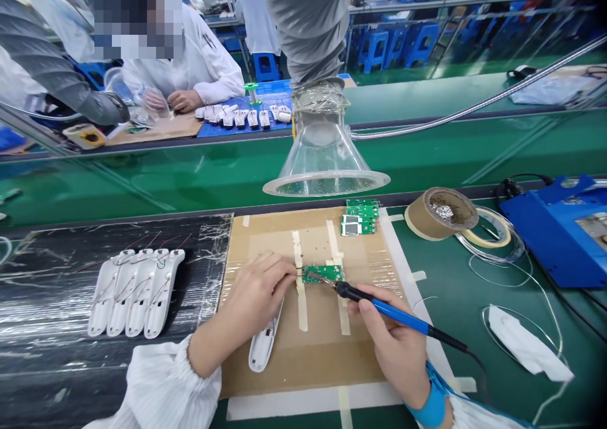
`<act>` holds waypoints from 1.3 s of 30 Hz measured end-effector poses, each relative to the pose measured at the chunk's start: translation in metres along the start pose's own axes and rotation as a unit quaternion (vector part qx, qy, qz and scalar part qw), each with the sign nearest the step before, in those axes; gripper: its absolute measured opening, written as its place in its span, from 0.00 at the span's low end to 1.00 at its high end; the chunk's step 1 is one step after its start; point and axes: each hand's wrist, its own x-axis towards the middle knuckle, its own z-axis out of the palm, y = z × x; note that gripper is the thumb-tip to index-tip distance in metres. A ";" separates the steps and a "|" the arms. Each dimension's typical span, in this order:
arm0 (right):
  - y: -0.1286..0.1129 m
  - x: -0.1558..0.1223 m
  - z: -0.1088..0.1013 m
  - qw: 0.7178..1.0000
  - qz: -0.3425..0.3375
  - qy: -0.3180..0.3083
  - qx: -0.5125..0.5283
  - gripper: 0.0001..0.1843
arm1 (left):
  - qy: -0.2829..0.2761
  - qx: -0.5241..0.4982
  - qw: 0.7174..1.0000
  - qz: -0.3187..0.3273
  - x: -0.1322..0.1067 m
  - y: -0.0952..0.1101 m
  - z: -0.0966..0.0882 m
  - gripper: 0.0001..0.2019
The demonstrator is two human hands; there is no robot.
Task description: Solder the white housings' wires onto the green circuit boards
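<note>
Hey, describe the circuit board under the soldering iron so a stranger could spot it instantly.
Find the brown cardboard sheet below the clear funnel hood. Near its middle, between the left hand's fingertips and the right hand, lies a small green circuit board. Unlike the boards grouped at the sheet's far right corner, it has the soldering iron at it.

On our cardboard sheet [313, 360] lies a circuit board [326, 270], between our left hand [260, 285] and right hand [397, 347]; more boards [361, 217] lie behind. Left of the sheet we have four casings [136, 299], right of it a roll [421, 217].
</note>
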 end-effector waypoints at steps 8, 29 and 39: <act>-0.001 0.001 -0.001 1.000 -0.002 0.004 0.016 0.07 | -0.045 -0.186 0.957 -0.218 0.001 0.008 0.006 0.10; 0.001 -0.001 0.000 1.000 0.000 -0.019 -0.025 0.07 | -0.029 -0.123 0.965 -0.229 0.006 0.013 0.012 0.09; 0.001 -0.001 -0.001 0.999 -0.006 -0.024 -0.033 0.07 | -0.035 -0.122 0.965 -0.231 0.006 0.012 0.011 0.09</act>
